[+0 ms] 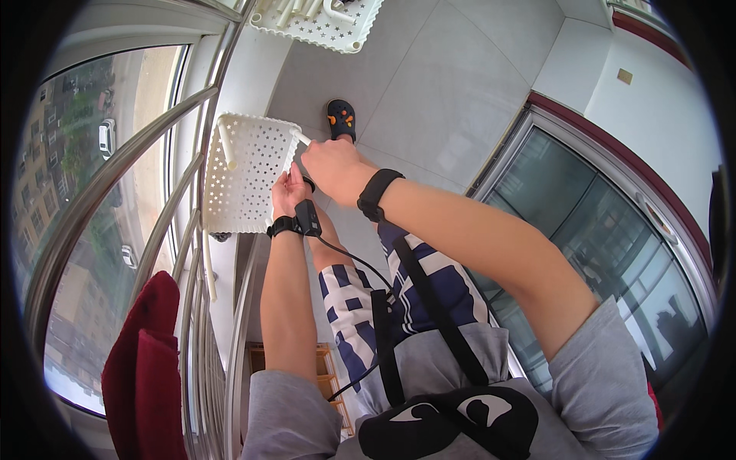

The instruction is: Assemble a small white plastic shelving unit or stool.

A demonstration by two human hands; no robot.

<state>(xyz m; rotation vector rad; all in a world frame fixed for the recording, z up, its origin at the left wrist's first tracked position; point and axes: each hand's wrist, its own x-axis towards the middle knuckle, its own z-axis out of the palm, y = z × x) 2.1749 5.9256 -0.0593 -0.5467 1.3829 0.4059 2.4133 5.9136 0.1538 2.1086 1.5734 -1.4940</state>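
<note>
- Head view: we see the fingers of our right hand (335,167) curled around a white tube (302,139), its end poking out on the far left.
- Our left hand (288,193) lies just nearer, palm up, fingers partly bent by the tray's right edge; we cannot tell whether they pinch anything.
- Left of both hands we have the white tray (257,175), pierced with stars, a second tube (225,146) at its far left.
- Farther off, another tray (365,21) carries loose tubes (310,9).
- Beyond our hands stands a dark shoe (340,115); a metal railing (165,119) runs along the left.
</note>
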